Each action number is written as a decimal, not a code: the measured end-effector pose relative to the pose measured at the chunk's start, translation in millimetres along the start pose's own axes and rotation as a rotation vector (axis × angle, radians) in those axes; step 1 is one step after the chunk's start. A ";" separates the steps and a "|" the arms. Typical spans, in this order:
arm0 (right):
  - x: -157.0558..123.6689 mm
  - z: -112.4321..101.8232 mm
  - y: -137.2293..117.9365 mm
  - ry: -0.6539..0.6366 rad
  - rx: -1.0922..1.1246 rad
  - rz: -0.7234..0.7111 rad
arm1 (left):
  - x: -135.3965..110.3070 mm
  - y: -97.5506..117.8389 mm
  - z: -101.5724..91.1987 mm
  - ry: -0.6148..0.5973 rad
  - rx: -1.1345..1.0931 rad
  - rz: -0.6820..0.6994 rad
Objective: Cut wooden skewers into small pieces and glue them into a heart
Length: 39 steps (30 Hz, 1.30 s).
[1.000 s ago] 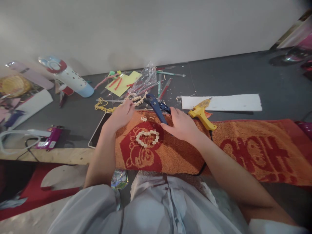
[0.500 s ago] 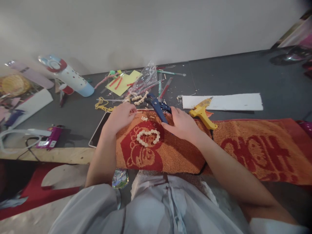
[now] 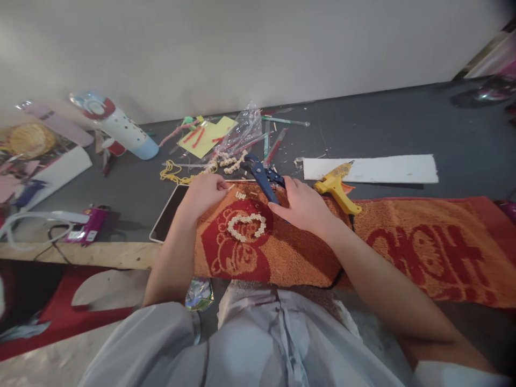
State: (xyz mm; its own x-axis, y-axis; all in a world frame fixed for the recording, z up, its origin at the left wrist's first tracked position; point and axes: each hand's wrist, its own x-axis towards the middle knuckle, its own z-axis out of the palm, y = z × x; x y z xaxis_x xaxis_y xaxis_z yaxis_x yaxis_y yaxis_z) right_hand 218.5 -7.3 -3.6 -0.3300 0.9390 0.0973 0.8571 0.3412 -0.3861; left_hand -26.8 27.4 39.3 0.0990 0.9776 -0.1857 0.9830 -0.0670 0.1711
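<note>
My right hand point(image 3: 302, 203) is closed round the handle of a blue hand cutter point(image 3: 258, 174), whose head points away to the upper left. My left hand point(image 3: 205, 192) pinches what looks like a small pale stick piece point(image 3: 231, 187) between thumb and fingers. Under both hands lies an orange and red towel point(image 3: 306, 252). On it rests a heart outline of small cream pieces point(image 3: 242, 236), in front of the hands. Several short cut pieces point(image 3: 241, 195) lie loose between the left hand and the cutter.
A yellow glue gun point(image 3: 337, 188) lies across a white strip point(image 3: 387, 167) at the right. Behind the hands are plastic wrappers point(image 3: 248, 129), yellow paper point(image 3: 205, 137) and yellow string point(image 3: 171, 171). A phone point(image 3: 167, 215), bottle point(image 3: 116, 126) and purple power adapter point(image 3: 86, 226) sit leftward.
The whole view has shifted slightly to the right. My left fingers have curled in a little more; the right hand keeps its hold on the cutter.
</note>
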 end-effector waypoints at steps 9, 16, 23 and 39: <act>0.3 -1.1 0.3 -0.029 0.007 0.015 | 1.6 -3.5 5.9 0.100 -0.005 -0.002; 0.3 1.0 0.5 -0.012 0.005 0.006 | 2.4 -1.7 2.4 0.040 -0.021 -0.039; -0.3 0.9 0.6 -0.009 0.009 0.000 | 3.6 -5.1 4.8 -0.034 0.035 -0.005; -0.2 -0.6 -0.7 -0.026 -0.010 0.009 | 6.2 -4.9 10.5 -0.119 -0.004 0.065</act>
State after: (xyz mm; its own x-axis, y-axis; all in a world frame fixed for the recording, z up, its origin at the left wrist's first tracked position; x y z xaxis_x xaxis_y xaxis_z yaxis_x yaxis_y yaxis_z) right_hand 218.2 -7.6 -2.9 -0.3325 0.9405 0.0696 0.8641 0.3334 -0.3772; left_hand -29.3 31.7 27.1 0.1804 0.9407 -0.2873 0.9733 -0.1284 0.1905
